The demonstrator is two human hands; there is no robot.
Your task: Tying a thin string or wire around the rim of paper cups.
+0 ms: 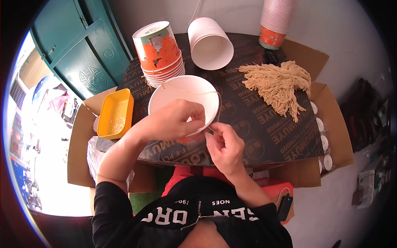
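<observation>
A large paper cup, white inside with some orange on its outer wall, has its mouth facing up toward me at the near side of the table. My left hand reaches over its near rim, fingers curled inside and closed on the cup's wall. A thin tan string crosses the cup's mouth and hangs over the right rim. Just outside that rim, my right hand pinches the string between thumb and forefinger. The fingertips of my left hand are partly hidden.
A stack of orange cups stands behind, beside a white stack lying on its side. Tan strings lie bundled at right; a tall cup stack rises farther back. A yellow tray sits left. Cardboard boxes flank the dark table.
</observation>
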